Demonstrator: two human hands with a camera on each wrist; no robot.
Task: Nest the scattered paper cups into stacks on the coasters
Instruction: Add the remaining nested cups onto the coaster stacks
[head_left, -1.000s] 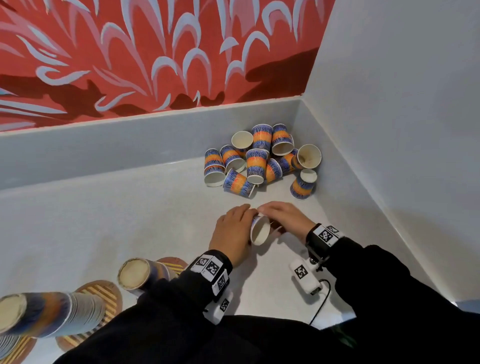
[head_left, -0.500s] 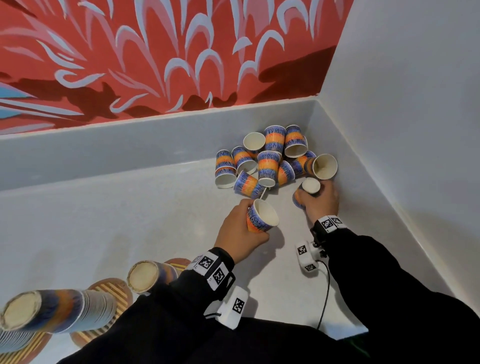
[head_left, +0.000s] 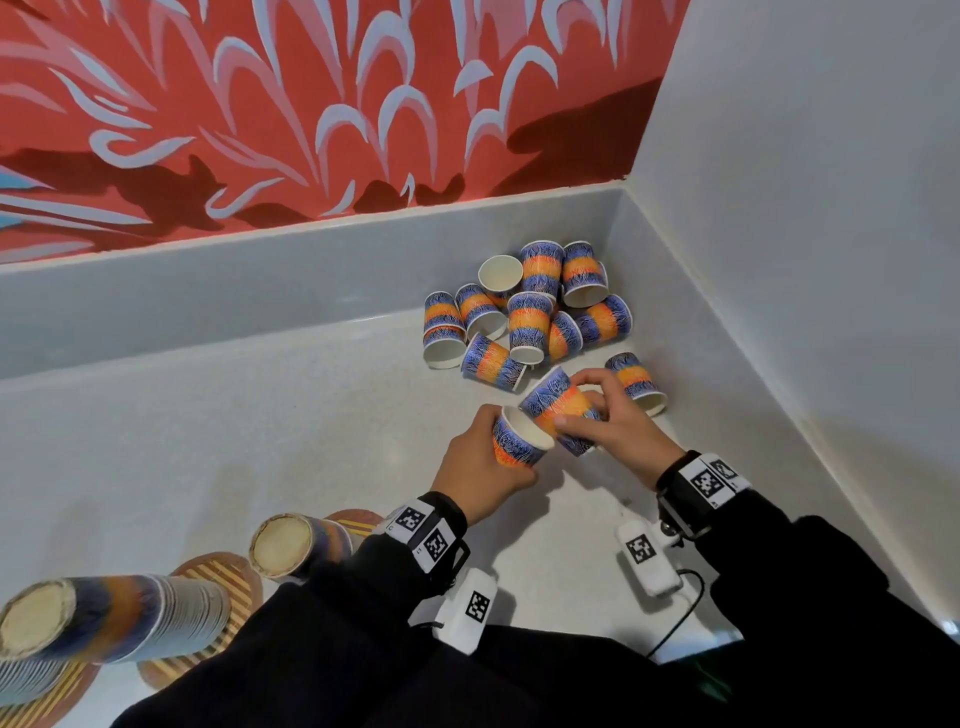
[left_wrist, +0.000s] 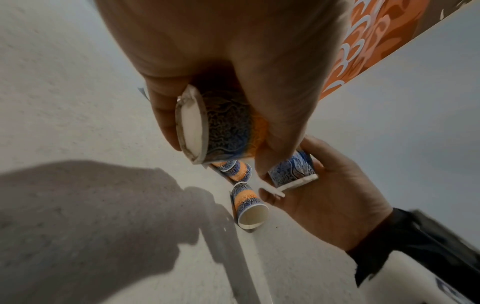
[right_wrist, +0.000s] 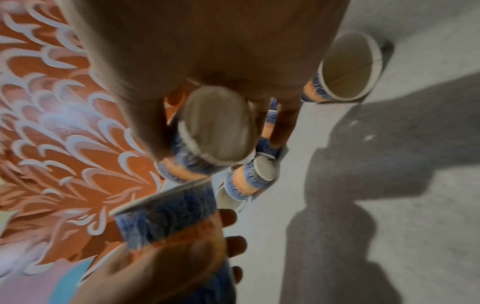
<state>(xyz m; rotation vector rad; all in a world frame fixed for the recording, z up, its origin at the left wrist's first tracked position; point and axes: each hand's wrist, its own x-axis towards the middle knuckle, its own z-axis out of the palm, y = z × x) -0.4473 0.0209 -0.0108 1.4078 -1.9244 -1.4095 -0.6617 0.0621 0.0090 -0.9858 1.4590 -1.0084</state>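
Observation:
My left hand grips a blue-and-orange paper cup with its mouth tilted up to the right; its base shows in the left wrist view. My right hand pinches a second cup and holds it tilted against the mouth of the first. I cannot tell whether it is inside. Several loose cups lie piled in the far corner. One more cup lies on its side just beyond my right hand.
Nested stacks stand at lower left: a short stack on a striped coaster, a tall stack on another coaster. A grey wall closes the right side and a ledge the back.
My right hand let go of the first cup, reached to the corner, picked up another cup and brought it back to the cup in my left hand.

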